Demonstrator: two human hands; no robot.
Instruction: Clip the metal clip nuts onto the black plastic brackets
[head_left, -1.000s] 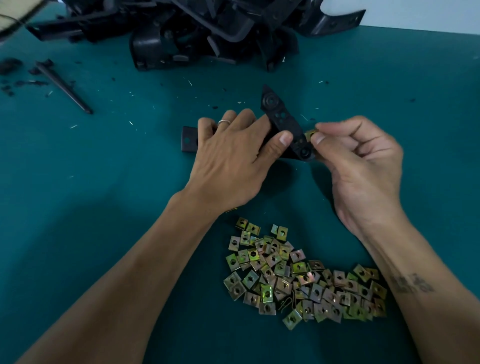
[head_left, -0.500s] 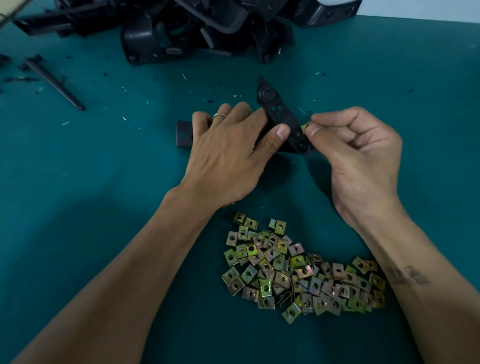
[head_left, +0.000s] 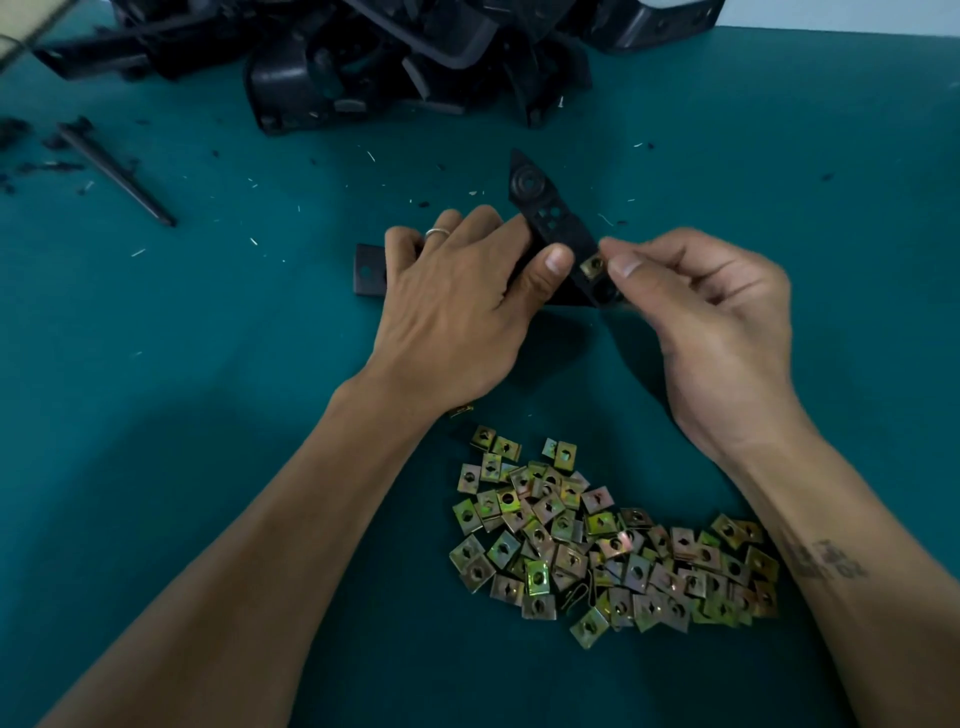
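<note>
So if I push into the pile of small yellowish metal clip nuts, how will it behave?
The pile of small yellowish metal clip nuts would probably scatter, not move together: the pieces lie loose. Being flat squares, they should slide on the teal table, not roll. Each looks light.

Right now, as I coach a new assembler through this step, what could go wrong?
The clip nut sits at the bracket edge, pinched only by the right hand; it could go on crooked or slip into the loose nuts below. The left hand thumb presses right beside it and might get nipped. The bracket's far end is raised, so it may pivot.
</note>
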